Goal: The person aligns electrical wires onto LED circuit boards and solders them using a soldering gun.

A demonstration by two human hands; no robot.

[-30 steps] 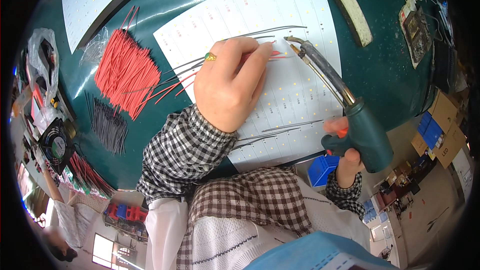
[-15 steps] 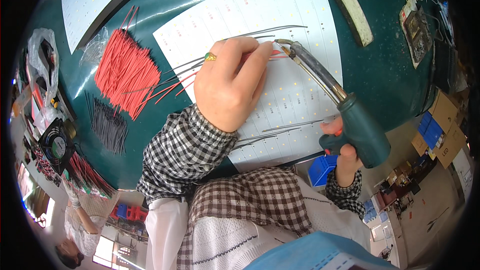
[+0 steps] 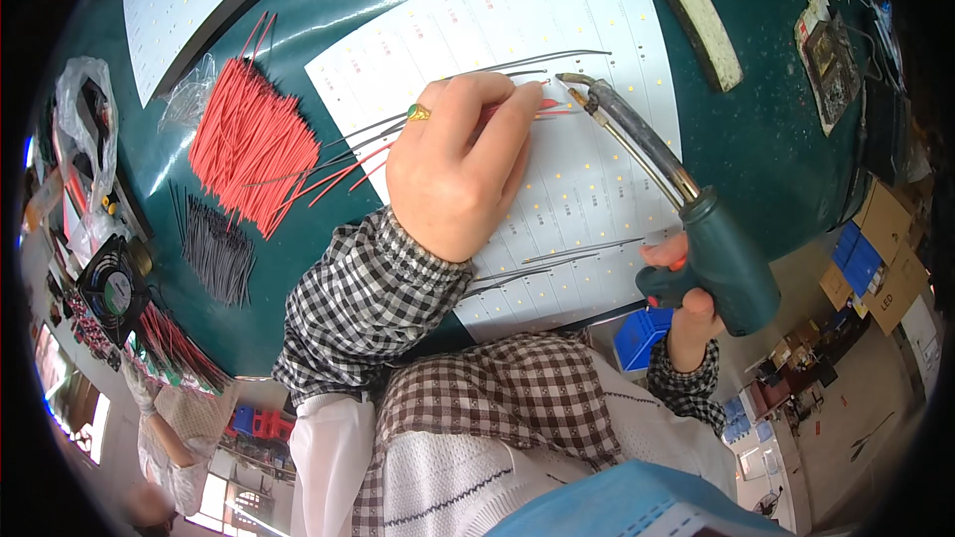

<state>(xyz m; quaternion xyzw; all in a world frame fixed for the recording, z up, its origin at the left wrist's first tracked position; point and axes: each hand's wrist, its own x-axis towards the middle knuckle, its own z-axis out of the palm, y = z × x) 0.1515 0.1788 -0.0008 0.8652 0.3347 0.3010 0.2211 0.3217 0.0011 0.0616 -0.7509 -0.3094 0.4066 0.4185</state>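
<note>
My left hand [image 3: 460,164] is closed over a white sheet [image 3: 398,45] dotted with small yellow LED chips, pinching red wires [image 3: 350,171] whose loose ends trail out to the left. A bare wire end shows at its fingertips. In my right hand [image 3: 691,318] is a dark green, pistol-shaped soldering iron [image 3: 731,259], its handle gripped. The iron's bent tip points left, a little to the right of my left fingertips and apart from them. Black wires [image 3: 577,55] lie across the sheet beyond my left hand, and more black wires [image 3: 557,267] lie nearer me.
Left of the sheet, a heap of red wires [image 3: 249,139] and a bundle of black wires [image 3: 217,251] lie on the green table [image 3: 338,0]. A pale curved strip [image 3: 696,15] and a grimy block [image 3: 829,65] are on the right. A fan [image 3: 109,283] stands far left, near another person.
The soldering iron's tip has backed off slightly to the right, away from my left fingertips. My left hand stays in place. The other person at lower left has shifted their head.
</note>
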